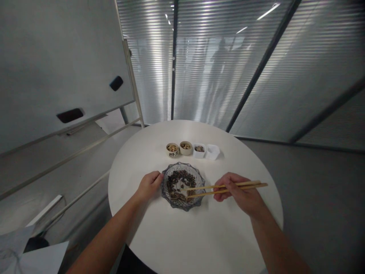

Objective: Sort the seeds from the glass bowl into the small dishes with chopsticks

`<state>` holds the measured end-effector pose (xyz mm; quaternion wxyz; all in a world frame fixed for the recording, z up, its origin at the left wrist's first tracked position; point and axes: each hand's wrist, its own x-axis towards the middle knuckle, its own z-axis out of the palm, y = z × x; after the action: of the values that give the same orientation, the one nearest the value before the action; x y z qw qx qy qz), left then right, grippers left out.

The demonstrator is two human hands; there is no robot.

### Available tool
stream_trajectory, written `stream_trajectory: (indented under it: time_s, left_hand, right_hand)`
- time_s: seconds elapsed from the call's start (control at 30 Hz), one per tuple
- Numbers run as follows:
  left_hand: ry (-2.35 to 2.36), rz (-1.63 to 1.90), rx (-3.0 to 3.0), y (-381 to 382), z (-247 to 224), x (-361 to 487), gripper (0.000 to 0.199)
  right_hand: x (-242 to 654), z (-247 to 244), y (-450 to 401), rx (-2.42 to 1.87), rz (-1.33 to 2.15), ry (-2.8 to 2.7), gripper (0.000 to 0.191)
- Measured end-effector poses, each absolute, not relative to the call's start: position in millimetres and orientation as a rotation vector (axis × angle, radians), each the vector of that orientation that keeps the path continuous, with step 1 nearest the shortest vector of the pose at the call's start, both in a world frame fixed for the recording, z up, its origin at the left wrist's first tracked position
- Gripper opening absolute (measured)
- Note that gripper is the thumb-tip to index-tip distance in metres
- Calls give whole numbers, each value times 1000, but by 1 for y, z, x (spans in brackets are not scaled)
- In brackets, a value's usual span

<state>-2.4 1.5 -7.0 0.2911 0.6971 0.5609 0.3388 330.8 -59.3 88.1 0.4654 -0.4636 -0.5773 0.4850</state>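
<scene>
A scalloped glass bowl (199, 202) stands on the round table, with dark brown beans (182, 176) and striped seeds (177, 196) inside. My left hand (150, 185) is closed at the bowl's left rim, thumb against the glass. A pair of wooden chopsticks (209, 187) is held in my right hand (232, 190), to the right of the bowl. Their tips reach into the bowl, slightly apart, by the striped seeds; whether anything is pinched between them is too small to tell.
Behind the bowl stand two small round cups (172, 154) (186, 153) of pale nuts or beans, a white square dish (199, 156) of seeds, and another white dish (213, 156). Round white table (216, 243); whiteboard (62, 57) at left; ribbed glass partition (205, 76) beyond.
</scene>
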Motion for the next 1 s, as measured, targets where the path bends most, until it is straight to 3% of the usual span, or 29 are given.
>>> stream_trajectory:
  time_s: [0.53,1.0]
  left_hand:
    - [1493,901,1841,0,-2,-2,47]
    - [1488,919,1800,-1,-2,1,47]
  right_hand:
    - [317,71,-75,-1241,1115,-1230,46]
    - [313,64,-74,-1315,1056,-1414,49]
